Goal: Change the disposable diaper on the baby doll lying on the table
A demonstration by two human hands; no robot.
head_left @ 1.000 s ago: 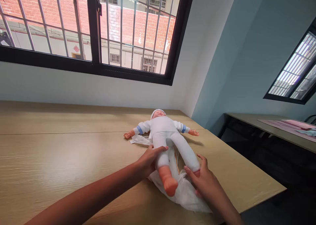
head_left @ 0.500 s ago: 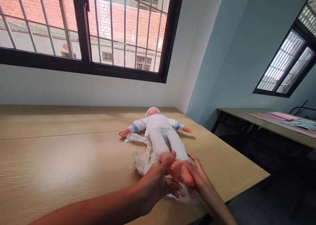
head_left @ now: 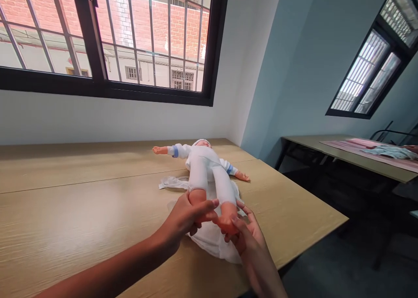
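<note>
A baby doll point(head_left: 205, 167) in a white suit with blue cuffs lies on its back on the wooden table point(head_left: 81, 202), rolled a little toward its right side, one arm raised. My left hand point(head_left: 184, 217) is closed around the doll's left-hand foot. My right hand point(head_left: 244, 235) grips the other foot from below. A crumpled white cloth point(head_left: 209, 239) lies under the doll's legs and hips.
A barred window point(head_left: 107, 41) runs along the wall behind the table. The table's right edge drops to dark floor. A second table point(head_left: 342, 156) at the right carries a pink mat and pale blue cloth. A smaller window sits high on the right wall.
Both hands slid from the doll's legs down to its feet and lifted them. The doll has tilted onto its side, its arm rising. The camera has swung to the right.
</note>
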